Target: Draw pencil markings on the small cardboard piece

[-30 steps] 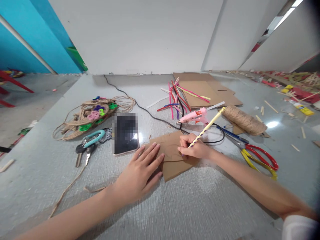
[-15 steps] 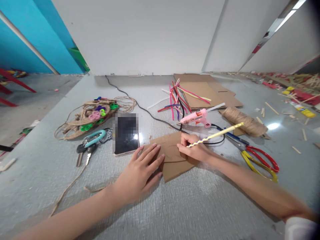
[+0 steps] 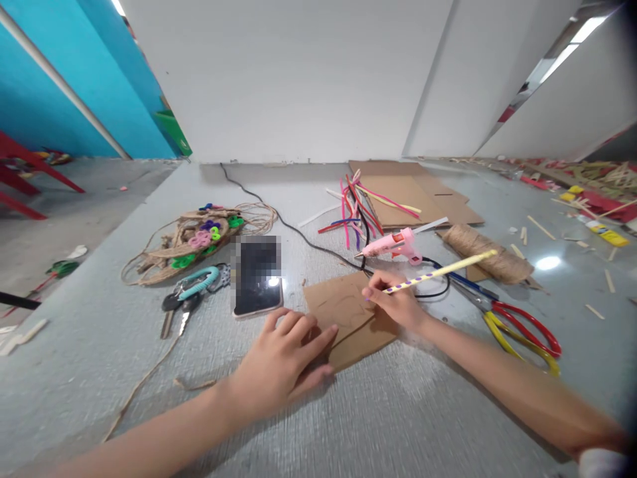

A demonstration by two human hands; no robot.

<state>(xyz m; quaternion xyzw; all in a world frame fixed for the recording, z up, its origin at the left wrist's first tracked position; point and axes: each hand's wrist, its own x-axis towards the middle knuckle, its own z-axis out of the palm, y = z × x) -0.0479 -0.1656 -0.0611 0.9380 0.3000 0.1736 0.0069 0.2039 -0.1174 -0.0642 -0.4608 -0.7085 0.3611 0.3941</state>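
Hands [image 3: 279, 358] on cardboard [image 3: 348, 318], pencil [image 3: 440, 271] tip leftward

Our left hand [image 3: 279, 362] flat on the cardboard piece [image 3: 348, 318], our right hand [image 3: 395, 305] on its right side gripping a pencil [image 3: 438, 272], phone [image 3: 257, 275] and keys [image 3: 186, 295] to our left, glue gun [image 3: 393, 244] behind, scissors [image 3: 512, 322] and twine spool [image 3: 485, 252] to our right.

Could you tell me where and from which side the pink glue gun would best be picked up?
Probably by its handle, the stubby part angling toward the person, coming from above on the near side. The glue gun lies on its side, nozzle pointing left and a black cord running off, so keep the grip clear of the tip.
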